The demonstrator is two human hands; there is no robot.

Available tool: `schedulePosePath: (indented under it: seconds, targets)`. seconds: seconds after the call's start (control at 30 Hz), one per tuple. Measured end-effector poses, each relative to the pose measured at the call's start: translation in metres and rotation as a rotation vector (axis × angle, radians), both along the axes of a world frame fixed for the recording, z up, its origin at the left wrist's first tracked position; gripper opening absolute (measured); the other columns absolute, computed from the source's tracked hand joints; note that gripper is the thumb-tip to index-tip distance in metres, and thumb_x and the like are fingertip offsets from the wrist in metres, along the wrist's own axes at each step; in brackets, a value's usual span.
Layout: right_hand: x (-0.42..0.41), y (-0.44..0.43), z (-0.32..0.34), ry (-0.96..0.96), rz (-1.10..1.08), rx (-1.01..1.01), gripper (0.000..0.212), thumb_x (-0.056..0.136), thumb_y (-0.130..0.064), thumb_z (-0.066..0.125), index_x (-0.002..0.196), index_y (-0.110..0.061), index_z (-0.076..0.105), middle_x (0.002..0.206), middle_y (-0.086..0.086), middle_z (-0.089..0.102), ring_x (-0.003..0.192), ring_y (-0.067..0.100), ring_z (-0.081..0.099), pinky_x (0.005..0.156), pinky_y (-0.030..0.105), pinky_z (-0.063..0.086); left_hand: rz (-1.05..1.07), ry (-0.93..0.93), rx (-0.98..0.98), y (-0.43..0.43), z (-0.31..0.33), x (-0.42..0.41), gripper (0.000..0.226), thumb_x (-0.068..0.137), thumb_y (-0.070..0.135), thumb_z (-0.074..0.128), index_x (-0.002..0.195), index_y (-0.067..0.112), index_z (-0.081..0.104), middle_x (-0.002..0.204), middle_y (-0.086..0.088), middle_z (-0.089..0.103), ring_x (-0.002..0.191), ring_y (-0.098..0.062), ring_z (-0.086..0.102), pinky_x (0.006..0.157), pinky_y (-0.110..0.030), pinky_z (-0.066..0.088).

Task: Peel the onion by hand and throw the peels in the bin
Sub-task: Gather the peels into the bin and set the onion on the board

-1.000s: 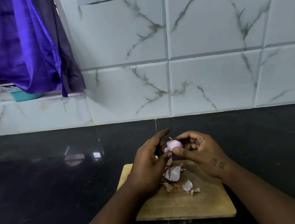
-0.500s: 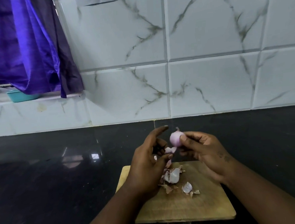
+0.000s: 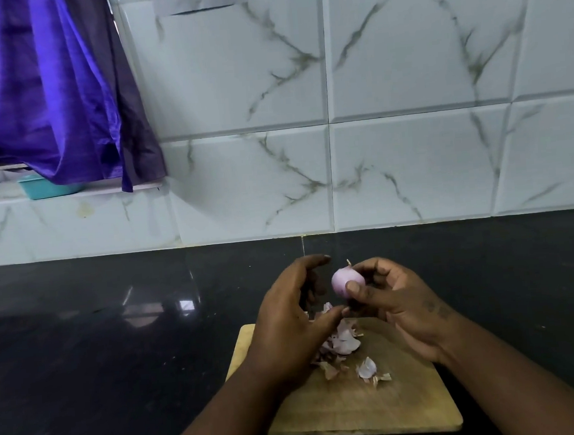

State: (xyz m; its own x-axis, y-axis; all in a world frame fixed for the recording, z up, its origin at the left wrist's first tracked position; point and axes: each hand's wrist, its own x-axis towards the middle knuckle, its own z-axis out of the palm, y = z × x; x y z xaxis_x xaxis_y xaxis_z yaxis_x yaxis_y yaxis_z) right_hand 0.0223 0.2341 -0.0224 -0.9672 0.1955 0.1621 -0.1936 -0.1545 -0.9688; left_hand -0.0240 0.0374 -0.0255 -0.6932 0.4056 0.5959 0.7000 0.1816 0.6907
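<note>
Pinching the onion (image 3: 344, 281) between thumb and fingertips, the right hand (image 3: 399, 308) holds it above the far edge of the cutting board (image 3: 379, 402). The left hand (image 3: 287, 330), working at the skin a second ago, has let go and hangs just left of it, fingers (image 3: 311, 261) wide and curved, gripping nothing I can make out. The onion looks bare and pale, so peeling seems nearly done. Peels (image 3: 345, 341) lie heaped on the board on the dark bench (image 3: 116, 333); no bin shows.
</note>
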Motion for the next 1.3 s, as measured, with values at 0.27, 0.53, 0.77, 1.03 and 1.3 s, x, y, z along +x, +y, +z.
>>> schedulePosePath:
  seconds: [0.27, 0.53, 0.77, 1.03, 1.3]
  targets:
    - [0.0028, -0.0054, 0.0018, -0.028, 0.06, 0.047, 0.05, 0.072, -0.021, 0.087, 0.112, 0.0, 0.066, 0.111, 0.029, 0.073, 0.09, 0.033, 0.074, 0.08, 0.042, 0.061, -0.003, 0.006, 0.056, 0.0014, -0.001, -0.0018, 0.074, 0.089, 0.011, 0.083, 0.146, 0.048, 0.053, 0.118, 0.016, 0.068, 0.114, -0.011, 0.066, 0.091, -0.029, 0.059]
    - [0.0005, -0.0024, -0.0002, 0.019, 0.01, 0.151, 0.043, 0.071, -0.012, 0.09, 0.109, -0.007, 0.071, 0.109, 0.018, 0.077, 0.092, 0.034, 0.077, 0.076, 0.04, 0.062, -0.026, -0.072, 0.075, 0.0031, -0.0036, -0.0055, 0.085, 0.089, 0.004, 0.082, 0.151, 0.05, 0.046, 0.112, 0.013, 0.068, 0.111, -0.009, 0.068, 0.095, -0.024, 0.058]
    - [0.0024, -0.0013, 0.0013, 0.024, 0.091, 0.196, 0.047, 0.082, -0.003, 0.082, 0.128, -0.011, 0.072, 0.119, 0.015, 0.078, 0.109, 0.043, 0.074, 0.098, 0.053, 0.059, -0.066, -0.108, -0.03, 0.0017, -0.0034, -0.0058, 0.09, 0.093, 0.006, 0.076, 0.161, 0.047, 0.032, 0.104, 0.018, 0.061, 0.111, -0.009, 0.064, 0.102, -0.034, 0.055]
    - [0.0021, 0.0005, 0.001, -0.004, 0.086, 0.209, 0.043, 0.083, -0.007, 0.082, 0.124, -0.012, 0.073, 0.112, 0.022, 0.078, 0.107, 0.045, 0.074, 0.102, 0.061, 0.055, -0.115, -0.119, -0.03, 0.0, -0.0034, -0.0054, 0.092, 0.094, 0.001, 0.074, 0.163, 0.042, 0.031, 0.104, 0.013, 0.063, 0.11, -0.011, 0.067, 0.104, -0.034, 0.055]
    - [0.0022, 0.0006, 0.0006, 0.0, 0.132, 0.123, 0.043, 0.082, -0.006, 0.082, 0.123, -0.007, 0.073, 0.12, 0.023, 0.075, 0.114, 0.051, 0.069, 0.105, 0.068, 0.049, -0.169, -0.127, -0.021, -0.0031, 0.0021, -0.005, 0.091, 0.092, -0.001, 0.076, 0.16, 0.044, 0.035, 0.102, 0.01, 0.064, 0.106, -0.014, 0.069, 0.099, -0.03, 0.057]
